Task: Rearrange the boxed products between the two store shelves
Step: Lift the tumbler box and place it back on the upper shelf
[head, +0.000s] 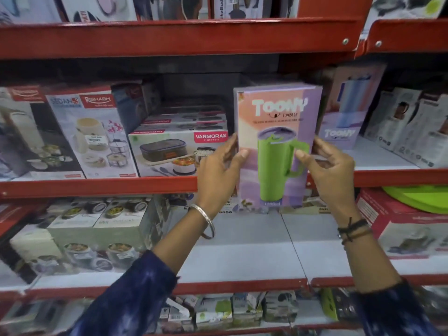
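Both hands clamp the tumbler box (276,146), left hand (218,170) and right hand (329,170) on its sides, upright before the middle shelf (97,187). Risk: its base could catch that lip and tip.

top-shelf boxes (101,7) cropped; tumbler box (276,146) hides shelf edge (97,187)

Glossy cardboard box (276,146), painted metal shelf (97,187).
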The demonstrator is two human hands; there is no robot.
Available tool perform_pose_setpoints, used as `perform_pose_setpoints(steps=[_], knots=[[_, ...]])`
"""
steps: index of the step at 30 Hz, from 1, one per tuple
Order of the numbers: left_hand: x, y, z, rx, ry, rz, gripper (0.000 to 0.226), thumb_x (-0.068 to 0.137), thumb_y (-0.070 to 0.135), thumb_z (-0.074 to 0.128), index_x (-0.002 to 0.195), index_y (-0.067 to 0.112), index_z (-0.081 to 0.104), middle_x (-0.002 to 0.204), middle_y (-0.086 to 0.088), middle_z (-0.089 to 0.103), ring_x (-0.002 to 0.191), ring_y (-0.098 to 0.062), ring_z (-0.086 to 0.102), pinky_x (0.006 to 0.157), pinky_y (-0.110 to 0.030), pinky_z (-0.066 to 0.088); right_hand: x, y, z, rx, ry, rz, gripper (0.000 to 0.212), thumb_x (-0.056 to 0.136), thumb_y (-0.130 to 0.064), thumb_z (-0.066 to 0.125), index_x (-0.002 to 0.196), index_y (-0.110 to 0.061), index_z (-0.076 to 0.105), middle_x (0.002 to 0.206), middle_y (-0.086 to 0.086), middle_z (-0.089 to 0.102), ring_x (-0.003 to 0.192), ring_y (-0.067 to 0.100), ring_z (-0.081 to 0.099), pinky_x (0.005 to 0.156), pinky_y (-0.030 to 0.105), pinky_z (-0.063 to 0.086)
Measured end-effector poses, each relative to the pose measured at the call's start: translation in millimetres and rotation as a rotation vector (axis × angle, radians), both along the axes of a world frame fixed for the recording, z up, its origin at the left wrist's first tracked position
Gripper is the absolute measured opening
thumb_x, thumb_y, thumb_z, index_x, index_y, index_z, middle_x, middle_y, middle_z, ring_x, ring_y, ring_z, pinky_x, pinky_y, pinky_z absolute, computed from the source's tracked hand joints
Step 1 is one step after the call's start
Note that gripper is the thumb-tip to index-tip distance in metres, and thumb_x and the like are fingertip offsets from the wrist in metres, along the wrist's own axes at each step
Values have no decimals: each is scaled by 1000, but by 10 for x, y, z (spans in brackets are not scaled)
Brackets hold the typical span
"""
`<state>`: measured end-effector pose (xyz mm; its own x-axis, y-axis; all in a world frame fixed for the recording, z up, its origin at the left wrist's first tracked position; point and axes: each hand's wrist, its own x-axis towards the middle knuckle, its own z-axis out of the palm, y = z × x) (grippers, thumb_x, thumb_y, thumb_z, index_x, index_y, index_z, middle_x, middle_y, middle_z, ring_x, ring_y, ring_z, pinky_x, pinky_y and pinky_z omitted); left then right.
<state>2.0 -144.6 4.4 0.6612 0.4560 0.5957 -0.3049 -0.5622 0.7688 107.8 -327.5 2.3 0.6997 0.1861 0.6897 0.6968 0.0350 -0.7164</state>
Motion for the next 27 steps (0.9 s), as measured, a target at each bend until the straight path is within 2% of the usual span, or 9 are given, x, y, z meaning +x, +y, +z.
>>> perform_pose_setpoints(steps=[2, 5, 10, 12, 15, 18, 20, 23, 27], knots=[[143, -34, 105, 9, -29, -25, 52, 90, 23, 59, 139, 15, 45, 129, -3, 64, 117, -9, 61, 99, -39, 52, 142, 3, 123, 0, -26, -3, 49, 82, -22, 70, 128, -10, 57, 124, 1, 64, 110, 9, 63, 92, 28, 54], [386, -74, 180, 27, -50, -36, 54, 91, 4, 56, 142, 14, 40, 132, -3, 61, 117, -5, 56, 103, -27, 46, 335, 60, 221, 25, -37, -15, 50, 83, -12, 68, 130, -4, 53, 127, -8, 57, 107, -7, 60, 93, 18, 50], [787, -61, 64, 35, -17, -5, 55, 91, 1, 54, 142, 14, 38, 124, -9, 64, 104, -6, 56, 93, -21, 46, 714, 151, 101, 8, 14, -56, 51, 85, -10, 65, 133, -4, 49, 130, -8, 51, 102, -21, 54, 93, 8, 44], [922, -37, -24, 50, 24, 25, 55, 92, 4, 55, 143, 15, 37, 121, -16, 66, 95, -16, 59, 90, -31, 50, 853, 165, -9, -9, 53, -56, 51, 86, -13, 65, 134, -7, 49, 132, -6, 53, 107, -14, 55, 96, 13, 45], [1071, 12, -144, 105, 75, 36, 56, 92, 7, 54, 144, 21, 36, 109, -22, 69, 77, -12, 52, 78, -31, 50, 1063, 145, -184, -34, 105, -53, 54, 85, -26, 67, 134, -11, 50, 134, 8, 58, 119, 13, 58, 101, 31, 48], [1173, 45, -170, 187, 105, 89, 56, 91, 6, 55, 143, 20, 38, 80, -27, 67, 47, -9, 35, 59, -33, 47, 1194, 162, -227, -54, 140, -57, 55, 84, -27, 67, 133, -11, 51, 133, 10, 59, 123, 18, 55, 104, 38, 46], [1240, 74, -157, 209, 114, 119, 56, 90, 7, 56, 143, 19, 39, 77, -28, 66, 49, -11, 39, 62, -36, 51, 1241, 213, -211, -54, 172, -52, 54, 84, -20, 68, 134, -9, 50, 133, 10, 59, 124, 17, 54, 105, 38, 45], [1333, 154, -176, 206, 134, 115, 57, 91, 9, 57, 143, 21, 38, 89, -24, 71, 66, -18, 56, 77, -41, 57, 1315, 286, -232, -49, 167, -61, 52, 84, -20, 67, 133, -10, 51, 131, 10, 60, 123, 17, 55, 105, 37, 45], [1416, 196, -185, 167, 139, 78, 58, 91, 9, 56, 143, 24, 36, 79, -8, 60, 73, -14, 47, 77, -26, 45, 1356, 339, -249, -65, 154, -90, 47, 86, -20, 65, 131, -10, 53, 128, 8, 62, 121, 18, 56, 103, 34, 45]])
